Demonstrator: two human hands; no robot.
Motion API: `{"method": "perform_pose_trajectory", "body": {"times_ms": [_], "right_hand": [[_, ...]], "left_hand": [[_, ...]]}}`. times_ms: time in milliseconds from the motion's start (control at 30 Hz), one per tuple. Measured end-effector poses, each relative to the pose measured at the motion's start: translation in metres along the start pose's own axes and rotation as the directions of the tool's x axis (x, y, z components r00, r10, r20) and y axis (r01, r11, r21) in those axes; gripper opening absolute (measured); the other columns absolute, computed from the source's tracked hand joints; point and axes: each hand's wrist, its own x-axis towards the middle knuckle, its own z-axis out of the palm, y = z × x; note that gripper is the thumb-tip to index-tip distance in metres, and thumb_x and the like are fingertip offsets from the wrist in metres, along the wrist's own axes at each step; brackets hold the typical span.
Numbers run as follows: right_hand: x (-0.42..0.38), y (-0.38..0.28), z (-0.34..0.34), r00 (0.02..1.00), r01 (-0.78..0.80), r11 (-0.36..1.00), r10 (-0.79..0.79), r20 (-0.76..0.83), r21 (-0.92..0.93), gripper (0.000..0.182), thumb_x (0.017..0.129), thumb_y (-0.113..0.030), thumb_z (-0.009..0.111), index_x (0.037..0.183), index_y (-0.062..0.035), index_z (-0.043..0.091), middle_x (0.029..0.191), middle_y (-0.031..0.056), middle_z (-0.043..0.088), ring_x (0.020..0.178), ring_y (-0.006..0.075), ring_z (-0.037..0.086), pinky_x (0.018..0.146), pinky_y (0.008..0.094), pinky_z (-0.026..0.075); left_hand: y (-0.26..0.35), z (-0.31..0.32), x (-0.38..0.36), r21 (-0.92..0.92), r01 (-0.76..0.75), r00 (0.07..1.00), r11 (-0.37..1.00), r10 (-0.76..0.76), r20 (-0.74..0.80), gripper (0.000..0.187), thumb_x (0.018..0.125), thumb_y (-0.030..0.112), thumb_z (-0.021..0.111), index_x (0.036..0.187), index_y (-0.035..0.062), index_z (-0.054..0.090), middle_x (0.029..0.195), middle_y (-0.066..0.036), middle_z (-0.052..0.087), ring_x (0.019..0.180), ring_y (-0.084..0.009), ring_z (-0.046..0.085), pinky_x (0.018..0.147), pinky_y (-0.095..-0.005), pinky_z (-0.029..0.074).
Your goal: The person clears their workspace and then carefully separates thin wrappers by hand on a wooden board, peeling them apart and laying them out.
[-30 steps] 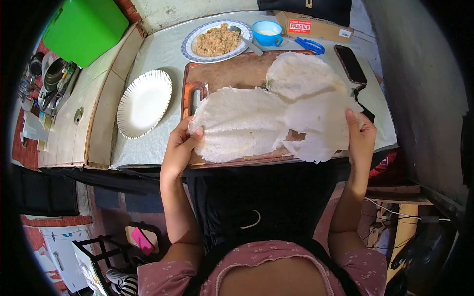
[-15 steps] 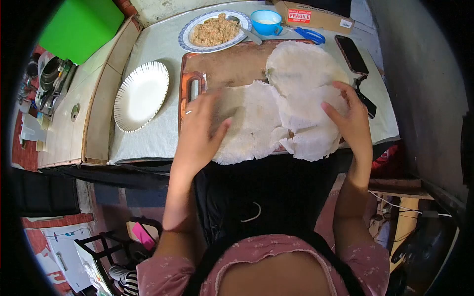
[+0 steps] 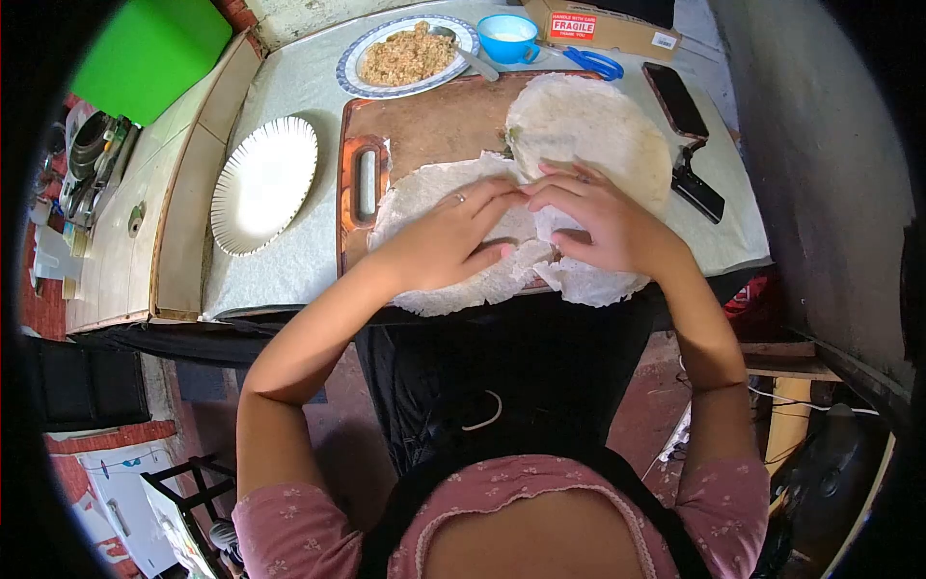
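Left hand [image 3: 446, 239] and right hand [image 3: 617, 227] have moved together over the thin sheets [image 3: 586, 125]. Whether their fingers [image 3: 559, 198] grasp them cannot be determined.

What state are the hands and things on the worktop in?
Pale sheets, spread out, ragged-edged
Left hand, palm down on the sheets
Right hand, palm down, beside left hand
Cutting board, flat, partly covered
Patterned plate, holding food and a spoon
Paper plate, face up
Blue cup, upright
Phone, screen dark
Scissors, lying down, blades unclear
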Motion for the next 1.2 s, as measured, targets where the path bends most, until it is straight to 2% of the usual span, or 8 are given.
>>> {"method": "perform_pose_trajectory", "body": {"times_ms": [200,300,500,600,700,1000,1100,1200], "right_hand": [[0.008,-0.008,-0.011,0.993,0.081,0.994,-0.074,0.093,-0.075,0.029,0.082,-0.009,0.063,0.111,-0.0058,0.059,0.097,0.0139,0.056,0.101,0.0350,0.057,0.097,0.0473,0.042],[0.002,-0.015,-0.012,0.979,-0.086,0.996,0.085,0.186,0.000,0.026,0.084,-0.009,0.063,0.109,-0.0042,0.059,0.098,0.0136,0.058,0.095,0.0342,0.059,0.084,0.0445,0.047],[-0.001,-0.037,-0.010,0.980,-0.188,0.982,0.185,0.075,0.026,0.024,0.084,-0.010,0.065,0.106,-0.0029,0.061,0.094,0.0155,0.059,0.085,0.0350,0.062,0.072,0.0426,0.050],[-0.003,-0.032,0.003,0.993,-0.100,0.994,0.103,-0.049,0.053,0.024,0.083,-0.012,0.067,0.105,-0.0038,0.063,0.093,0.0136,0.061,0.084,0.0336,0.063,0.071,0.0412,0.050],[-0.006,-0.023,0.008,0.992,-0.124,0.992,0.123,0.034,0.023,0.022,0.083,-0.013,0.066,0.104,-0.0058,0.065,0.094,0.0095,0.064,0.084,0.0318,0.064,0.072,0.0400,0.051],[-0.038,-0.025,0.013,0.983,0.182,0.954,-0.179,0.035,-0.239,0.021,0.079,-0.018,0.066,0.099,-0.0162,0.069,0.084,0.0005,0.063,0.077,0.0183,0.065,0.062,0.0333,0.050],[-0.041,-0.042,0.005,0.943,0.332,0.911,-0.330,0.049,-0.247,0.019,0.081,-0.019,0.066,0.100,-0.0163,0.069,0.081,0.0005,0.062,0.073,0.0182,0.064,0.059,0.0319,0.049],[-0.048,-0.053,-0.004,0.958,0.265,0.963,-0.256,0.130,-0.057,0.017,0.083,-0.021,0.066,0.098,-0.0148,0.069,0.081,0.0009,0.064,0.071,0.0194,0.065,0.057,0.0324,0.048]], "left_hand": [[0.004,0.009,-0.009,0.204,0.037,0.998,0.978,-0.045,0.034,0.050,0.099,0.028,0.048,0.143,0.0050,0.042,0.145,-0.018,0.041,0.141,-0.0369,0.033,0.118,-0.0498,0.024],[0.008,0.011,-0.010,0.234,0.073,0.996,0.969,-0.082,0.031,0.050,0.100,0.028,0.047,0.144,0.0061,0.041,0.147,-0.017,0.040,0.142,-0.0369,0.031,0.118,-0.0504,0.022],[0.010,0.013,-0.011,0.244,0.097,0.995,0.965,-0.103,0.013,0.051,0.099,0.027,0.046,0.146,0.0087,0.040,0.148,-0.015,0.041,0.143,-0.0364,0.031,0.118,-0.0513,0.021],[0.011,0.013,-0.011,0.251,0.110,0.993,0.962,-0.116,0.009,0.051,0.099,0.026,0.045,0.148,0.0100,0.039,0.149,-0.014,0.040,0.143,-0.0362,0.031,0.118,-0.0511,0.021],[0.011,0.013,-0.012,0.240,0.106,0.994,0.965,-0.111,0.008,0.052,0.099,0.026,0.045,0.148,0.0108,0.038,0.149,-0.014,0.040,0.143,-0.0360,0.031,0.118,-0.0508,0.022],[0.011,0.015,-0.012,0.256,0.111,0.994,0.960,-0.111,-0.018,0.052,0.099,0.027,0.046,0.148,0.0099,0.039,0.148,-0.014,0.041,0.142,-0.0362,0.033,0.117,-0.0503,0.023],[0.011,0.014,-0.011,0.255,0.109,0.994,0.961,-0.110,-0.012,0.053,0.099,0.026,0.046,0.148,0.0098,0.038,0.148,-0.015,0.041,0.142,-0.0363,0.033,0.117,-0.0504,0.023],[0.012,0.014,-0.010,0.235,0.104,0.995,0.966,-0.100,-0.029,0.051,0.098,0.027,0.048,0.145,0.0078,0.043,0.145,-0.016,0.044,0.141,-0.0372,0.034,0.117,-0.0505,0.024]]}}
